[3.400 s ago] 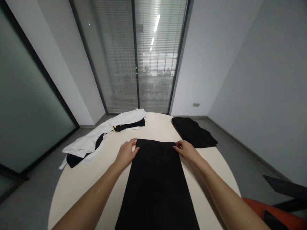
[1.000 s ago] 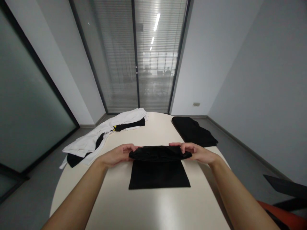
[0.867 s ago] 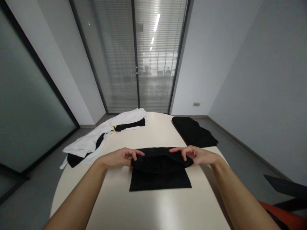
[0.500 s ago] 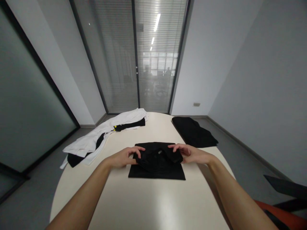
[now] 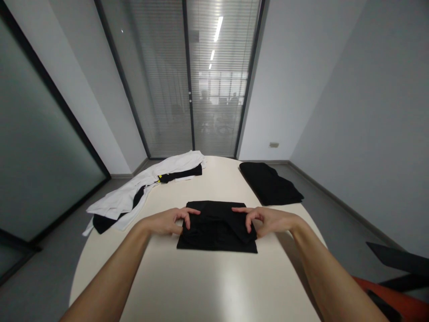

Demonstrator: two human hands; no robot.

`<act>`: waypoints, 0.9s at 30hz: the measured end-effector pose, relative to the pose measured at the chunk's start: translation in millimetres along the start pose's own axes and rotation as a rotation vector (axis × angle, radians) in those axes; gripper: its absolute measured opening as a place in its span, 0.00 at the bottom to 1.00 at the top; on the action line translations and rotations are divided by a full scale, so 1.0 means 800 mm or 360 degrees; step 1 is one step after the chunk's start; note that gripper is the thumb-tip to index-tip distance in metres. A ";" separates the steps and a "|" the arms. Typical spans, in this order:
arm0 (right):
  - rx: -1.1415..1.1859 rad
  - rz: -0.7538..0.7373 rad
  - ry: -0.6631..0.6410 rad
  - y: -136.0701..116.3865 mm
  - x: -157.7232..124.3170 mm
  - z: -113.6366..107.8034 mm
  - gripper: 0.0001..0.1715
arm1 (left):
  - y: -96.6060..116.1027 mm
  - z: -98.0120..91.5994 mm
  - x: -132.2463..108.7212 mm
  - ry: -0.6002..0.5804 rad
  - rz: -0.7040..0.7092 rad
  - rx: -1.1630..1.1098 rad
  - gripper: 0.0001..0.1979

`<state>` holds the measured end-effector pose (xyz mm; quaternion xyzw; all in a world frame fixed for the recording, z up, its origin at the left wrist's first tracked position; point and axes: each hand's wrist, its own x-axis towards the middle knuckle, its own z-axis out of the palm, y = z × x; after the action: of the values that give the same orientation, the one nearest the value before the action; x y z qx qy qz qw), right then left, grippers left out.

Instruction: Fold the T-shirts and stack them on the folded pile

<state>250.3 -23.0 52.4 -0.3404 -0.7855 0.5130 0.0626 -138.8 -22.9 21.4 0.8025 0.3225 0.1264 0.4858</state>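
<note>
A folded black shirt lies in a flat rectangle on the table before me, its upper layer raised in a loose fold. At its left edge my left hand is closed, with fingers on top of the cloth and the thumb low at the side. My right hand grips the right edge in the same way, its index finger stretched over the top and the other fingers curled. Parts of both thumbs are hidden by the cloth.
White garments with black cloth among them lie heaped along the table's left edge. Another folded black garment rests at the far right. The pale table has rounded edges. A red and black chair stands at the lower right.
The shirt's top layer has come forward and lies flatter, covering the neck opening and small label seen before. Both hands have shifted slightly with the cloth, toward me.
</note>
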 end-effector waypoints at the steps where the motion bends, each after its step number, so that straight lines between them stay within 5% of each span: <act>1: -0.0011 0.0017 -0.0016 -0.003 0.000 0.001 0.12 | 0.001 -0.001 -0.001 -0.0008 -0.0004 0.0017 0.04; 5: -0.0052 0.0067 -0.0056 -0.008 0.000 0.003 0.12 | 0.012 -0.002 -0.002 -0.0011 -0.0036 0.0012 0.04; 9: -0.0060 0.0039 0.0039 -0.008 0.001 0.007 0.23 | 0.029 0.005 0.000 0.0048 -0.0156 0.0046 0.21; 16: -0.0051 0.0126 0.0013 -0.012 0.000 0.009 0.26 | 0.032 0.021 0.004 0.0279 -0.0174 0.0192 0.16; 21: -0.0172 0.0093 0.0097 0.000 0.011 0.022 0.38 | 0.032 0.033 0.004 0.0264 -0.0157 0.0314 0.38; 27: -0.0426 -0.0017 0.0395 0.032 0.029 0.020 0.36 | 0.011 0.042 0.013 0.0557 -0.0118 0.0450 0.26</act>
<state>237.5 -15.3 17.5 -0.4023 -0.8348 0.3575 0.1159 -109.7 -42.5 11.1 0.8161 0.4456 0.1992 0.3095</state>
